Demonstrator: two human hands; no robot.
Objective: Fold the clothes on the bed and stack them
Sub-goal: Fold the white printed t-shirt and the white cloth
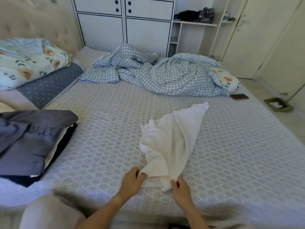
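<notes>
Both your hands pinch the near edge of a soft, rumpled white garment (pixel 171 139), left hand (pixel 132 180) and right hand (pixel 180 187) apart, on the patterned bed (pixel 99 146).

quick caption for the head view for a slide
Both hands, left and right, pinch the near edge of a white garment on the patterned bed.

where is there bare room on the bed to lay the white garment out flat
Bare sheet lies between the grey folded stack and the white garment, and right of the garment up to the phone. The far end is crowded by the checked duvet.
</notes>
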